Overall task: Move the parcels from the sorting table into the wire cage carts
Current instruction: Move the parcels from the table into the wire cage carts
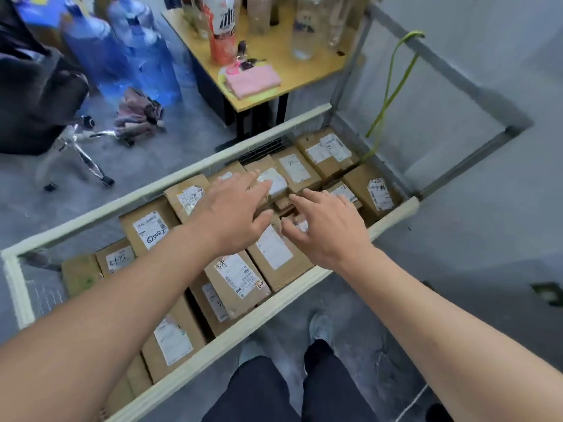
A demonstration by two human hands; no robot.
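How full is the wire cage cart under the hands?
Well filled: the wire cage cart holds brown labelled parcels packed closely along its length. Both hands, left hand and right hand, hover open above them.

A wooden bench [307,77] on dark legs is seen beyond the cage. On it are stood a tall bottle with a red and white label [221,28] and several clear bottles [303,28]. A folded pink cloth [253,80] is laid near the bench's front corner, with a bunch of keys [243,56] just behind it. Large blue water jugs [134,53] are grouped on the grey floor [170,141] to the left of the bench. A crumpled rag [138,114] is noted beside the jugs. A dark office chair with a chrome wheeled base [76,147] is placed at far left.
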